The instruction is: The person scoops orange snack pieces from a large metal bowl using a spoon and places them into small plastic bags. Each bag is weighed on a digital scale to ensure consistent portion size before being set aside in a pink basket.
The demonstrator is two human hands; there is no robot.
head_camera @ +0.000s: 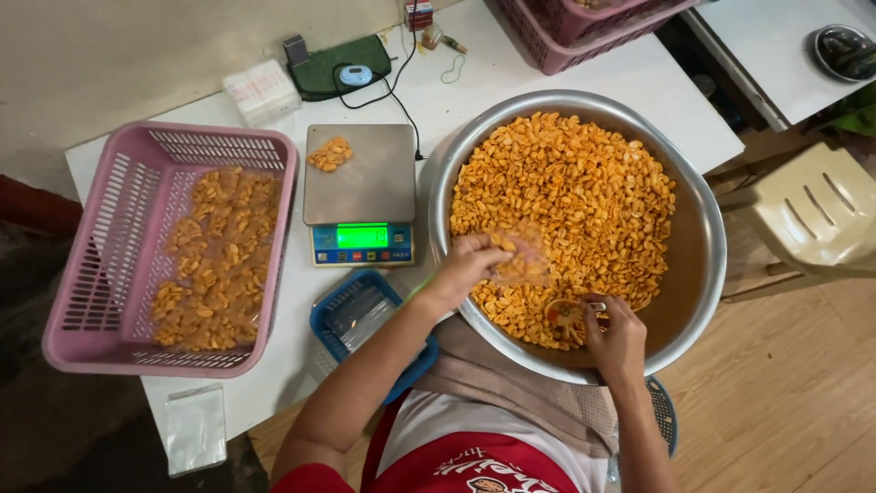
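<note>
Your left hand (467, 263): closed on a small clear bag (522, 258), partly filled, held over the metal basin (707, 242) of orange nuts (584, 192). Your right hand (617, 335): closed on a scoop (565, 316) sunk in the nuts at the near rim. Beside the basin: scale (359, 187), blue basket (363, 315), pink basket (109, 246) of filled bags.

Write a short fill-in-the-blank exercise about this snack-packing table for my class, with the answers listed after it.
1. The left hand holds a small clear ___ over the metal basin.
2. The right hand dips a ___ into the nuts.
3. The filled packets lie in a ___ basket.
4. A few nuts sit on the ___.

Answers: bag, scoop, pink, scale
</note>
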